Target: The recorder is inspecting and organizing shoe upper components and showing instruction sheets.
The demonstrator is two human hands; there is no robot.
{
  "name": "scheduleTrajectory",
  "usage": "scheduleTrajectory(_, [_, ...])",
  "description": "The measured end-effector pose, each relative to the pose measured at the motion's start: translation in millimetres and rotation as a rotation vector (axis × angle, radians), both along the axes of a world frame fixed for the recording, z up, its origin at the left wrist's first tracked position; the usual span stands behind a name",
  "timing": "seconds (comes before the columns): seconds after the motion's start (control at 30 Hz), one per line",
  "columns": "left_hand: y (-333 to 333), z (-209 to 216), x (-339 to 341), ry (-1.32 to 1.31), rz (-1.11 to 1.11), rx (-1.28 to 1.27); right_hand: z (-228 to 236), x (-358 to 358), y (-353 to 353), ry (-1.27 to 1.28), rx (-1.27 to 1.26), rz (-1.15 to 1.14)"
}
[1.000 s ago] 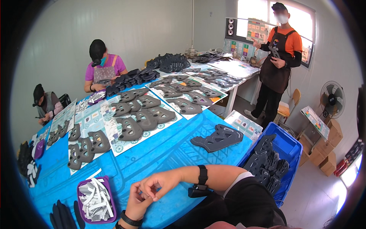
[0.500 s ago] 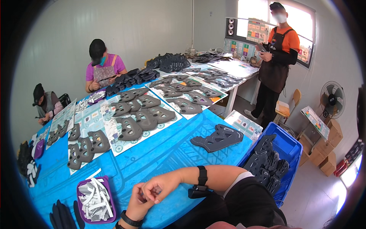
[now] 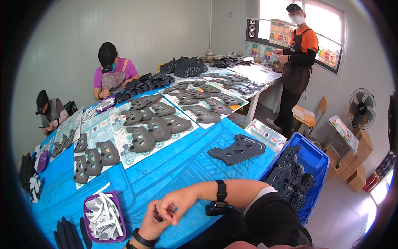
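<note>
Close together above the blue table cover (image 3: pixel 166 174), my hands meet at the fingertips. My left hand (image 3: pixel 152 220), with a black band at its wrist, has its thumb and fingers pinched. Curled over it is my right hand (image 3: pixel 177 204), its wrist wearing a black strap with a small black device. Whatever the fingers hold, if anything, is hidden. A purple basket (image 3: pixel 123 226) of white and grey strips (image 3: pixel 103 218) stands left of my left hand. Beyond my right forearm lies a dark grey foam pad with triangular cutouts (image 3: pixel 238 154).
Many grey pads (image 3: pixel 157 128) lie on printed sheets across the table. Long black pieces (image 3: pixel 66 234) lie at the near left. A blue crate (image 3: pixel 317 159) with dark pads stands at my right. Two people sit along the far left side; another stands at the back right.
My hands stay nearly in place, with a slight shift of the fingers. The standing person has turned leftward, toward the back table, and moved their hands left.
</note>
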State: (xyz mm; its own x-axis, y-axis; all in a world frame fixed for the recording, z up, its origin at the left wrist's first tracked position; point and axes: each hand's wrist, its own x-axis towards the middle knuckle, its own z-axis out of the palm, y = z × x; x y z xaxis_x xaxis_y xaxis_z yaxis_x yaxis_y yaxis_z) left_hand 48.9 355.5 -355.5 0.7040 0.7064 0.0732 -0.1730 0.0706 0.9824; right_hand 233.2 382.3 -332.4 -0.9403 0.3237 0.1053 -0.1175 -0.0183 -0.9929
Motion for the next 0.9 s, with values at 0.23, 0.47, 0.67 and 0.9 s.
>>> scheduleTrajectory(0.23, [0.3, 2.0, 0.6, 0.030, -0.022, 0.028, -0.3, 0.0, 0.4, -0.004, 0.014, 0.014])
scheduleTrajectory(0.47, [-0.3, 3.5, 1.3, 0.028, -0.016, 0.031, 1.3, 0.4, -0.5, 0.022, 0.023, 0.016])
scheduleTrajectory(0.67, [-1.3, 5.1, -0.3, -0.007, 0.021, -0.033, 6.1, 1.2, -1.8, 0.031, -0.040, -0.029])
scheduleTrajectory(0.9, [-3.7, 9.7, 1.7, -0.059, 0.115, -0.104, 2.0, -2.7, -1.0, 0.158, -0.142, -0.102])
